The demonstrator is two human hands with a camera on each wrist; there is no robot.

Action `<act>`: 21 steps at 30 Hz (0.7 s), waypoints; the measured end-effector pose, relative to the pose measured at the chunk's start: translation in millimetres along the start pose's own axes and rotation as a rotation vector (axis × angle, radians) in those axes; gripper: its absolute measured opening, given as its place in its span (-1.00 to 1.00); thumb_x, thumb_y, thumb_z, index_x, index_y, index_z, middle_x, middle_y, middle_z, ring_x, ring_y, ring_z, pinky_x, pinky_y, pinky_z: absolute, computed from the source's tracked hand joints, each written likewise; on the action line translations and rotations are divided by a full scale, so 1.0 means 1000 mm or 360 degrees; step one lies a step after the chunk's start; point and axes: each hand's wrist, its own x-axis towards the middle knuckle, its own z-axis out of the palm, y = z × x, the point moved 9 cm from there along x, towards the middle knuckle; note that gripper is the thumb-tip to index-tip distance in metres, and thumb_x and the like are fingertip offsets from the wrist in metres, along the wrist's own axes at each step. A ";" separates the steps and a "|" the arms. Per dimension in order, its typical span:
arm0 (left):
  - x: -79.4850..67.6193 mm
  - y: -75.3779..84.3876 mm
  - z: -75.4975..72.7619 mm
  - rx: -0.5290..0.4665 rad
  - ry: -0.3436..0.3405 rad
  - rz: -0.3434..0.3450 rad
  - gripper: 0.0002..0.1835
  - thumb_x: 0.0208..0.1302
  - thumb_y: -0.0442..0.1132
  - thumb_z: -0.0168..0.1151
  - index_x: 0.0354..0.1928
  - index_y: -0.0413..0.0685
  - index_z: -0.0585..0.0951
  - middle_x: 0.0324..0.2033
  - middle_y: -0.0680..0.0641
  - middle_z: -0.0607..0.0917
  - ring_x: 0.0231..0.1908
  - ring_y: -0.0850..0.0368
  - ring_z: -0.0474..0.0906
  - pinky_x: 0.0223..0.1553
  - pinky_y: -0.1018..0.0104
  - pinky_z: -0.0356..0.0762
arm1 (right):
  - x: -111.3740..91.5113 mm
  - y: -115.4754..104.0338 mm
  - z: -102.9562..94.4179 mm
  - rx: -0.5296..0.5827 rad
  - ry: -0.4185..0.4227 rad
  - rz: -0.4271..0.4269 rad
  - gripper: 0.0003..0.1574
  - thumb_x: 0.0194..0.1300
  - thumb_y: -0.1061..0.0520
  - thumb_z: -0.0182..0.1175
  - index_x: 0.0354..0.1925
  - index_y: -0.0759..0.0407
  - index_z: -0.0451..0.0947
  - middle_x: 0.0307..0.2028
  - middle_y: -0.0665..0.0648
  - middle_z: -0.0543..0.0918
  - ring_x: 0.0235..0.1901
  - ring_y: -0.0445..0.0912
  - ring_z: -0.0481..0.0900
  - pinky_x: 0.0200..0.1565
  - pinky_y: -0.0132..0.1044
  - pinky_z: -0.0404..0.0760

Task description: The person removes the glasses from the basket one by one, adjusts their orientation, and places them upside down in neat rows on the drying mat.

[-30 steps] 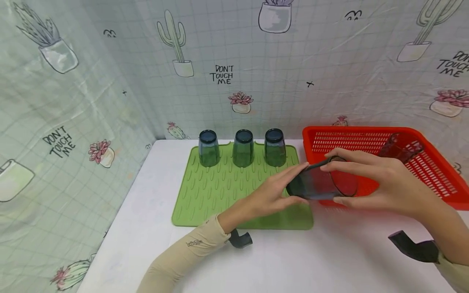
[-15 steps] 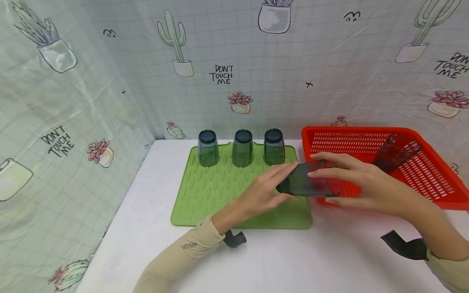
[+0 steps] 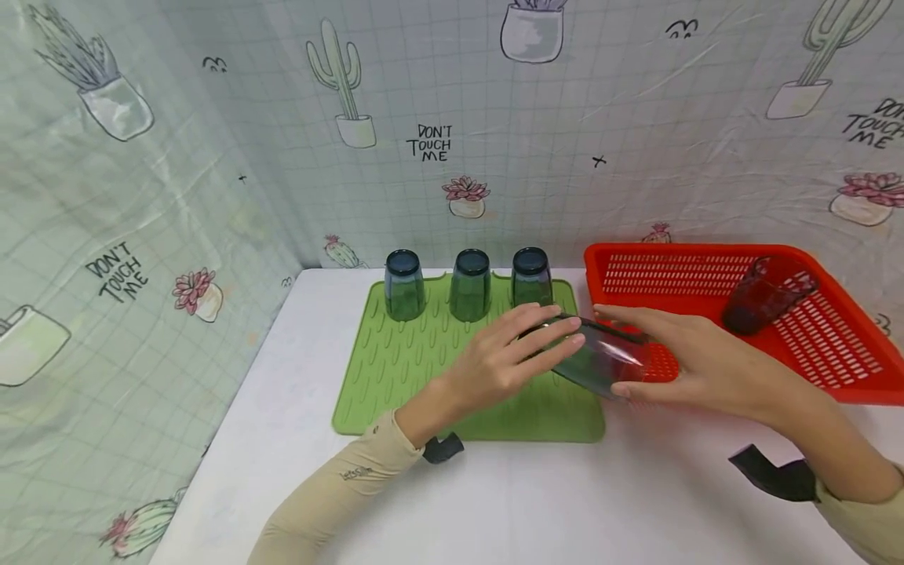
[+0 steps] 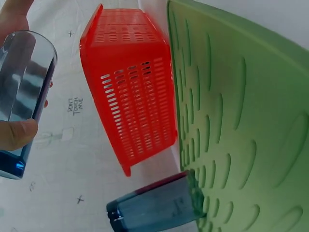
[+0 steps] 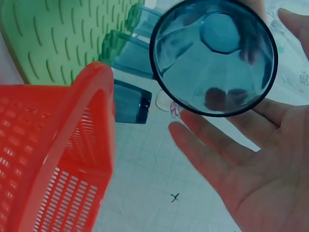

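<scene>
My left hand (image 3: 494, 365) grips a tinted drinking glass (image 3: 600, 357) near its base, over the right side of a green drying mat (image 3: 402, 392). The glass lies tilted in the air, mouth toward my right hand (image 3: 706, 365). In the left wrist view, the left thumb (image 4: 17, 134) presses the side of the glass (image 4: 24, 92). My right hand's fingers are straight and spread around the mouth end; in the right wrist view its thumb (image 5: 292, 24) stands apart from the glass. Whether the other fingertips touch is unclear. Three glasses (image 3: 469, 286) stand upside down along the mat's back edge.
A red perforated basket (image 3: 671, 249) stands right of the mat, close behind the right hand. Another glass (image 3: 766, 294) leans inside it. Patterned cloth (image 3: 452, 102) rises behind and at the left of the white table (image 3: 537, 502).
The glass has moved left from the basket's front toward the mat, and its mouth end has tipped lower. My left fingers have shifted over the base end. My right hand has followed leftward, its fingers straighter.
</scene>
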 end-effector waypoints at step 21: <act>0.009 0.025 -0.010 0.0148 0.0177 0.0469 -0.59 0.35 -0.28 0.35 0.23 0.00 0.67 0.17 -0.01 0.70 0.21 0.02 0.60 0.36 0.07 0.42 | 0.010 -0.009 0.020 0.0022 -0.0048 0.0001 -0.10 0.13 -0.26 0.49 0.26 0.23 0.57 -0.03 -0.02 0.76 -0.14 -0.19 0.72 -0.13 -0.13 0.75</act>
